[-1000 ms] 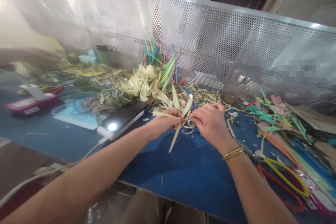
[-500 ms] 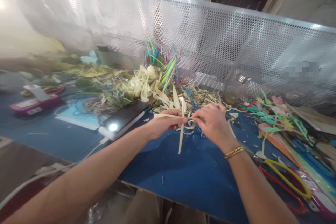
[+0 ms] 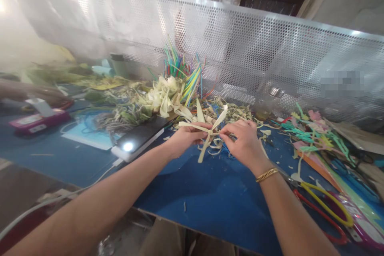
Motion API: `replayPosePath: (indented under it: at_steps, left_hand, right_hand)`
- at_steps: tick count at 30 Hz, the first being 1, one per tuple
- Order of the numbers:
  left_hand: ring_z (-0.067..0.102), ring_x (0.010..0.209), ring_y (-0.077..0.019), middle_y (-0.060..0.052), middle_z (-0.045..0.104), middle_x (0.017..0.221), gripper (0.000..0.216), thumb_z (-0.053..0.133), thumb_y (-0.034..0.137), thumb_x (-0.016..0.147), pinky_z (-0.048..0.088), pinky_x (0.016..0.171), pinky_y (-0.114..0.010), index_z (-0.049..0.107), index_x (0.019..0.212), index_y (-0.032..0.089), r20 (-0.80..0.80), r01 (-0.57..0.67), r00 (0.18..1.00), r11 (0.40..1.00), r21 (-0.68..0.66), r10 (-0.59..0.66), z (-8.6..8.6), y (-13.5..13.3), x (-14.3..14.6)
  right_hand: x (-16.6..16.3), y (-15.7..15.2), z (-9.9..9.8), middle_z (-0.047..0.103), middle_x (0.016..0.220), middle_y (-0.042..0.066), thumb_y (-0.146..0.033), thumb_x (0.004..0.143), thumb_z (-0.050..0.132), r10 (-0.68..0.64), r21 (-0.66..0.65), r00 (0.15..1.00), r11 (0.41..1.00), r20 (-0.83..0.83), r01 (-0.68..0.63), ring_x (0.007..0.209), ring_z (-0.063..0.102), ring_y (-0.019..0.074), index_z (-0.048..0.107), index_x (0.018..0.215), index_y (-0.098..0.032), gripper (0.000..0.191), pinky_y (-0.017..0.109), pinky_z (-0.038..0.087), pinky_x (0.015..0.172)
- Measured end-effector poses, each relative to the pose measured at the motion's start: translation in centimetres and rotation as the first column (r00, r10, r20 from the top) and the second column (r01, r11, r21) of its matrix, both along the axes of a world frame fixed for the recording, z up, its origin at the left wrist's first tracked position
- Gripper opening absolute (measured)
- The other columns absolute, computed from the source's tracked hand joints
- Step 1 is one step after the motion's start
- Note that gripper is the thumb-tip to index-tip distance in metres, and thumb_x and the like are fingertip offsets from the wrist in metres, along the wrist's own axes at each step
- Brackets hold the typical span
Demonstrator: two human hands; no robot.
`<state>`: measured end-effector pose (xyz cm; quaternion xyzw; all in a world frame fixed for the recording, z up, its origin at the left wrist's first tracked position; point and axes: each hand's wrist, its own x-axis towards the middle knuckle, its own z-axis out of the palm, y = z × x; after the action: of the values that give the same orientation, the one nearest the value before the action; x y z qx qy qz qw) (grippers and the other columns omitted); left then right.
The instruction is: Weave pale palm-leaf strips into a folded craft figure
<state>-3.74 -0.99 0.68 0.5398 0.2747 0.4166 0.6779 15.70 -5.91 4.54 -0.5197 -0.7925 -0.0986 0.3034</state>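
Note:
Above the blue table (image 3: pixel 192 196), several flat pale leaf-like strips (image 3: pixel 221 116) meet at a small knot and spread out like a star. My left hand (image 3: pixel 190 138) is closed, its thumb and fingers pinching the strips just left of the knot. One strip lies along the top of that hand, and another points down toward me. From the right, my right hand (image 3: pixel 241 138) pinches a thin end beside the knot. A gold bracelet (image 3: pixel 267 175) circles the right wrist. Behind both hands is a heap of dry pale strips (image 3: pixel 237 110).
A phone (image 3: pixel 144 130) with its light on lies left of my hands, near a purple power strip (image 3: pixel 39 122). Scissors (image 3: pixel 327 204) lie at right. Coloured stems (image 3: pixel 195 82) stand before a perforated metal screen (image 3: pixel 210 36). Another person's blurred hand (image 3: pixel 27 92) is at far left.
The downward strip has swung left and up, and the upper strip has fanned out to the right. A blurred hand has appeared at far left. My hands stay nearly in place.

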Motion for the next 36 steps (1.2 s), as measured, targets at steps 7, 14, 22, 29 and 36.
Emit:
replayPosePath:
  at_steps: [7,14,22,29,36]
  left_hand:
    - [0.062,0.069,-0.0107,-0.003,0.069,0.082,0.029,0.073,0.021,0.072,0.046,0.064,-0.023,0.068,0.100,0.016,0.079,0.052,0.996,0.997,-0.062,-0.047,0.3,-0.1,-0.1]
    - [0.058,0.062,-0.0076,0.000,0.064,0.069,0.016,0.074,0.024,0.073,0.046,0.061,-0.020,0.066,0.083,0.013,0.136,0.036,0.991,0.995,-0.096,-0.023,0.2,-0.2,0.3]
    - [0.058,0.065,-0.0079,-0.001,0.066,0.075,0.023,0.077,0.026,0.069,0.047,0.065,-0.021,0.066,0.085,0.014,0.049,0.023,0.999,0.998,-0.058,-0.020,0.0,0.0,0.2]
    - [0.057,0.063,-0.0099,-0.004,0.067,0.077,0.032,0.076,0.029,0.067,0.044,0.057,-0.022,0.067,0.093,0.014,-0.146,-0.005,0.989,0.986,0.164,0.029,0.1,0.2,-0.1]
    - [0.051,0.056,-0.0087,-0.002,0.063,0.071,0.023,0.071,0.030,0.069,0.039,0.051,-0.020,0.067,0.086,0.014,-0.230,-0.025,0.967,0.935,0.354,0.113,0.0,0.1,0.1]
  right_hand:
    - [-0.1,0.3,-0.4,0.067,0.072,-0.002,-0.027,0.079,0.062,0.000,-0.026,0.999,1.000,-0.037,-0.001,0.076,0.056,0.0188,0.063,0.074,-0.025,0.006,0.039,0.025,0.087]
    - [-0.8,0.2,-1.1,0.068,0.079,0.000,-0.034,0.082,0.061,0.033,-0.004,0.993,0.999,-0.111,-0.034,0.082,0.059,0.0205,0.059,0.104,-0.025,0.024,0.038,0.028,0.086]
    - [-0.9,0.2,-1.3,0.065,0.087,0.003,-0.034,0.082,0.060,-0.016,-0.003,1.000,1.000,-0.004,0.016,0.089,0.055,0.0217,0.068,0.084,-0.025,0.012,0.038,0.027,0.086]
    - [-1.1,0.0,-1.0,0.063,0.078,0.001,-0.027,0.081,0.058,-0.005,-0.042,1.000,0.999,-0.019,0.004,0.083,0.055,0.0187,0.063,0.073,-0.021,0.011,0.036,0.028,0.083]
    - [-1.3,0.5,-1.3,0.056,0.066,-0.001,-0.025,0.077,0.055,0.044,-0.258,0.942,0.957,-0.333,-0.136,0.066,0.051,0.0146,0.056,0.063,-0.019,0.016,0.029,0.035,0.066]
